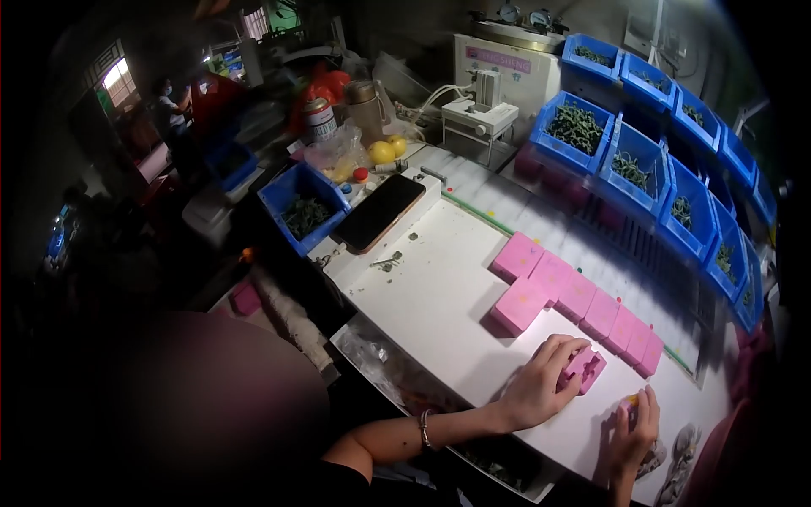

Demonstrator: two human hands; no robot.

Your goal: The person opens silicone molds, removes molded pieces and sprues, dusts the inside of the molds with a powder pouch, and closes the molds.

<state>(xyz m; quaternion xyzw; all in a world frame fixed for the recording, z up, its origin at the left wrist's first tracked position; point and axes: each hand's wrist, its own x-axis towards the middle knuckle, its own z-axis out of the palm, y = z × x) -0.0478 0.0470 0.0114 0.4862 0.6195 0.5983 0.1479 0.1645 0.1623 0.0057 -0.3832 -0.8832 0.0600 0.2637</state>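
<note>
Cavitied pink block at near right of bench, pinched between thumb and fingers of left hand. Right hand curls round pink piece, partly hidden. Block probably light, rubbery; grip outer sides.

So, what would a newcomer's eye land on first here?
Probably the row of pink blocks on the white tabletop, bright against the dark room. Next, the tiered blue bins of green pieces at upper right. Then the left hand on a hollowed pink block beside the row.
</note>
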